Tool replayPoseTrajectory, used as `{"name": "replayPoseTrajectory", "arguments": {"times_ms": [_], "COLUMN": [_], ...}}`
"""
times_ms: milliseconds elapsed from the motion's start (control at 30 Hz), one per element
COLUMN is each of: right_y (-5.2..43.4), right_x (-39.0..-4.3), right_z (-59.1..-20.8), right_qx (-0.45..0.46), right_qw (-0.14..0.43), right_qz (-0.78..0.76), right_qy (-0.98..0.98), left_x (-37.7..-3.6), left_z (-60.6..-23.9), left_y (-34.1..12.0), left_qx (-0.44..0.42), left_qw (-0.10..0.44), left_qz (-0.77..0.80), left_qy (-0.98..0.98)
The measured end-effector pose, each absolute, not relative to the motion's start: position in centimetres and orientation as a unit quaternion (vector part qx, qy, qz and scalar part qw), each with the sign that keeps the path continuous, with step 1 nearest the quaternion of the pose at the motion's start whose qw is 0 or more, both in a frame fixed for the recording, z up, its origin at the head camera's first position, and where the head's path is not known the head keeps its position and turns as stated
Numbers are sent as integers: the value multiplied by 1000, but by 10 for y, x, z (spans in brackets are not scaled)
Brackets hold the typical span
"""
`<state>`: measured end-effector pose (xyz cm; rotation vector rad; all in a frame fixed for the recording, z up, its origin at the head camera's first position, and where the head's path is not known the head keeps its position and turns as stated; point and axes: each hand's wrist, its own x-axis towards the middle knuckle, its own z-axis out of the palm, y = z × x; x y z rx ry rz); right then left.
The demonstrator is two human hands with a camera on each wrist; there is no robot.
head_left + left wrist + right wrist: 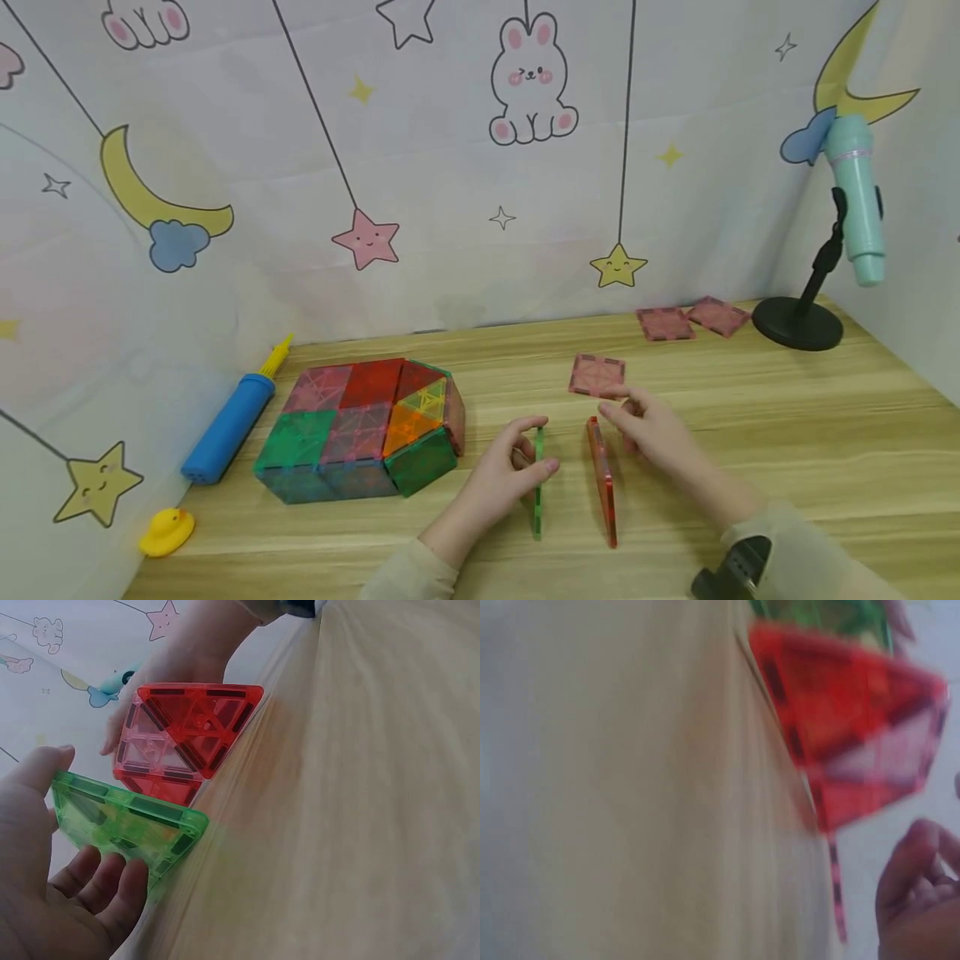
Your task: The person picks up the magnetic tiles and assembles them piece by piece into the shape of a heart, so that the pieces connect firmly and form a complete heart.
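My left hand [502, 471] grips a green translucent magnetic tile [538, 492] between thumb and fingers, the tile upright on the wooden table. In the left wrist view the green tile [124, 817] slants in front of a panel of joined red and pink triangular tiles [199, 724]. That red panel [602, 487] stands on edge just right of the green tile, with a gap between them in the head view. Beside its far end is my right hand [663, 437], fingers loosely curled. A gap shows between the right fingers [911, 859] and the panel in the right wrist view.
A pink square tile [597, 373] lies beyond the right fingertips. Two more pink tiles [666, 323] lie by a microphone stand [797, 323]. Leftward are a low block of coloured tiles [360, 417], a blue pump [228, 429] and a yellow duck [167, 533].
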<state>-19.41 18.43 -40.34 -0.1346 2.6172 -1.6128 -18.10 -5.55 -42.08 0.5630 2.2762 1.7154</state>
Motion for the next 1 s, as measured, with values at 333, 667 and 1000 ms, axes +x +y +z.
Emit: {"name": "replayPoseTrajectory", "arguments": {"times_ms": [333,667,1000], "right_y": [225,229,210], "right_x": [-258,-275,-279], "right_z": [-408,-403,-390], "right_qx": [-179,-200,-220], "right_qw": [9,51,181], "right_qz": [-233,-239,-399], "right_qy": [956,949,872], "left_x": [-183,-183,-185], "left_z": [-427,-426,-425], "left_y": [-57,-51,-51], "left_qx": [202,172,161], "left_qw": [72,92,93], "left_qz": [553,581,573], "left_qy": [805,790,798]}}
